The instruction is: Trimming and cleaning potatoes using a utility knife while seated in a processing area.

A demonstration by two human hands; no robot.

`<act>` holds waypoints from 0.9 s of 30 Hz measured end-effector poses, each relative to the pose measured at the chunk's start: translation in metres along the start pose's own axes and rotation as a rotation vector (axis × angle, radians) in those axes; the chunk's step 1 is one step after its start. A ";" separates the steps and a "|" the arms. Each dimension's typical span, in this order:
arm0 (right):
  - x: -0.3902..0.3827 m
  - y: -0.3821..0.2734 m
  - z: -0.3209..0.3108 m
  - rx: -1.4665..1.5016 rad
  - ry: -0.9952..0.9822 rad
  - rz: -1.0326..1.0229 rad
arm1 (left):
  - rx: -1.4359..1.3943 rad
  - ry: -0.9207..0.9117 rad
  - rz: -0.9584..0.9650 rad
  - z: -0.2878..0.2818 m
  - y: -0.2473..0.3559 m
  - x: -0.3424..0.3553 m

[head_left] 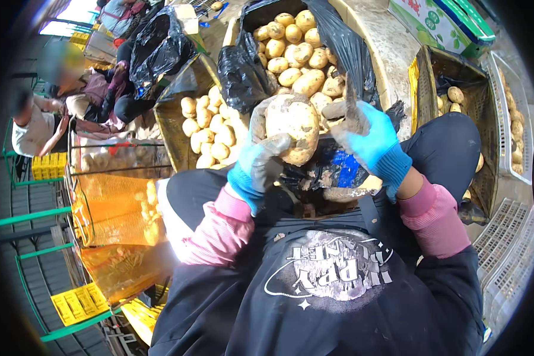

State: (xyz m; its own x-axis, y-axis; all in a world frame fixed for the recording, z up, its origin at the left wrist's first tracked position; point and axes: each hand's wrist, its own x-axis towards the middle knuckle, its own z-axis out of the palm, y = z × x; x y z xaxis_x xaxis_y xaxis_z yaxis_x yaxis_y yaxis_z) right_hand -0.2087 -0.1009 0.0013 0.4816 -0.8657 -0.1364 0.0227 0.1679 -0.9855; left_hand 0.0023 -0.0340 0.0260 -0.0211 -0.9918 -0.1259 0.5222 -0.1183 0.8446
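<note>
My left hand, in a blue glove with a dirt-grey palm, is closed around a large, soil-smeared potato. To its right, my right hand wears a matching glove and reaches in beside that potato. Its dark, muddy fingers blur against the bag, so whether they grip anything cannot be told. Just beyond both hands, a black plastic bag lines a container heaped with potatoes. Below the hands, more dark plastic with a blue patch lies between my knees.
Left of the bag stands a crate of potatoes. Orange mesh sacks stand at the left, with people seated beyond. On the right are a lined crate, a white basket with potatoes and grey crates.
</note>
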 end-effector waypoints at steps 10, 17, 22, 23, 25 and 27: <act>-0.029 0.004 0.044 0.189 -0.098 0.096 | -0.388 0.275 -0.109 0.003 -0.016 -0.049; -0.032 0.012 0.047 0.116 -0.055 0.131 | -0.479 0.293 -0.138 -0.003 -0.020 -0.059; -0.034 0.015 0.049 0.152 -0.063 0.096 | -0.794 0.199 -0.275 -0.009 -0.023 -0.060; -0.034 0.016 0.048 0.176 -0.071 0.097 | -0.794 0.201 -0.275 -0.009 -0.024 -0.059; -0.035 0.015 0.049 0.163 -0.065 0.082 | -0.819 0.214 -0.323 -0.010 -0.025 -0.058; -0.035 0.012 0.050 0.153 -0.058 0.066 | -0.856 0.187 -0.333 -0.011 -0.025 -0.058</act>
State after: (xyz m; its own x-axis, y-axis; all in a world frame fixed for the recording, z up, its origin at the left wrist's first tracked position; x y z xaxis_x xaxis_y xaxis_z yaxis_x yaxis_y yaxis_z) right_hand -0.1810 -0.0449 -0.0007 0.5361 -0.8224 -0.1902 0.1197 0.2971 -0.9473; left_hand -0.0003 0.0268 0.0066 -0.1835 -0.8806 -0.4368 0.9653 -0.2455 0.0894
